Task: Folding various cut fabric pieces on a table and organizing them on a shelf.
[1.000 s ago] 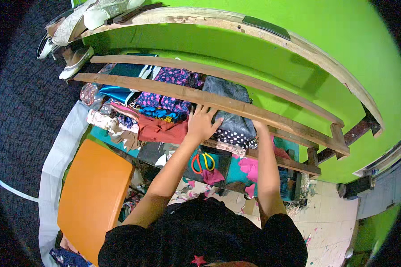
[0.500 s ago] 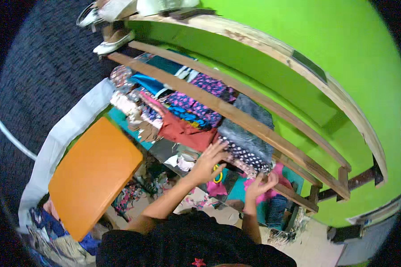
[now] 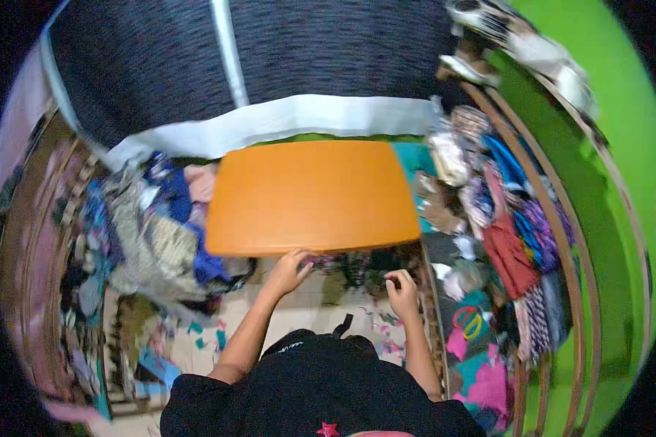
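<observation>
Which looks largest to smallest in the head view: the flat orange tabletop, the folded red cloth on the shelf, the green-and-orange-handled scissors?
1. Flat orange tabletop, by far the largest.
2. Folded red cloth.
3. Green-and-orange-handled scissors, smallest.
Fisheye bending shrinks things near the rim, so the cloth and scissors may look smaller than they are.

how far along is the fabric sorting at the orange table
Done: folded fabrics are stacked on the wooden shelf at right. In hand: the left hand and right hand are at the orange table's near edge, with dark cloth between them. Left: a loose fabric pile and scraps on the floor.
</observation>
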`<state>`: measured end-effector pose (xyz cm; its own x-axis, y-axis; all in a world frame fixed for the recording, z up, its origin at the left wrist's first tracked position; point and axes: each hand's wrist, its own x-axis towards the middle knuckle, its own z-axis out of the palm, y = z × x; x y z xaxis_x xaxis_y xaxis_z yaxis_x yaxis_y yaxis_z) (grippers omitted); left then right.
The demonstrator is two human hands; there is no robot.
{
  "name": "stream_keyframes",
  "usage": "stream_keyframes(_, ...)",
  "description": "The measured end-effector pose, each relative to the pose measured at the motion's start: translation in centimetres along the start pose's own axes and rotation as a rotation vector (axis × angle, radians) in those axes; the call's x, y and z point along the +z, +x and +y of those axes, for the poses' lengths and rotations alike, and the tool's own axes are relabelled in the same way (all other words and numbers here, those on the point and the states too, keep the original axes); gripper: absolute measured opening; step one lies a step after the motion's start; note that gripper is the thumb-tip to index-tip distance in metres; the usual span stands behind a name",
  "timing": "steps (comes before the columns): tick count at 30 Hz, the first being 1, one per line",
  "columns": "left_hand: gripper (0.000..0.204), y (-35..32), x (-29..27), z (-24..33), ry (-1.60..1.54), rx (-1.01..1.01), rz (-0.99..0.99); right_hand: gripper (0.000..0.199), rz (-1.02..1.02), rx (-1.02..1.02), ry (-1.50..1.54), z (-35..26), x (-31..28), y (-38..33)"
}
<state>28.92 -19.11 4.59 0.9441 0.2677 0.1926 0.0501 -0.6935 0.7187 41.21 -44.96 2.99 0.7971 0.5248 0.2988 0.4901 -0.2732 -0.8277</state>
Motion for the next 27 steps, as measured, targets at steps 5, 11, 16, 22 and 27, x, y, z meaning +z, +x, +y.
stream_keyframes(5,0.021,-11.2,-9.9,-8.1,0.100,-0.301,0.292,0.018,-0.381,-0.087,0.046,-8.0,14.2,4.7)
stream_keyframes(11,0.024,-21.5,-13.8,-11.5,0.074,-0.617,0.451,0.022,-0.949,-0.338,0.206,-15.9,28.7,3.9)
stream_keyframes(16,0.029,-26.8,-13.8,-15.5,-0.009,-0.878,0.540,0.025,-1.232,-0.506,0.157,-17.5,36.4,4.4)
stream_keyframes(22,0.041,-27.6,-14.9,-20.2,-0.094,-1.110,0.406,0.023,-1.343,-0.411,0.103,-16.0,44.5,8.7)
stream_keyframes(27,0.050,-26.0,-17.4,-30.9,-0.076,-1.191,0.231,0.021,-1.261,-0.462,0.187,-17.8,51.4,14.4)
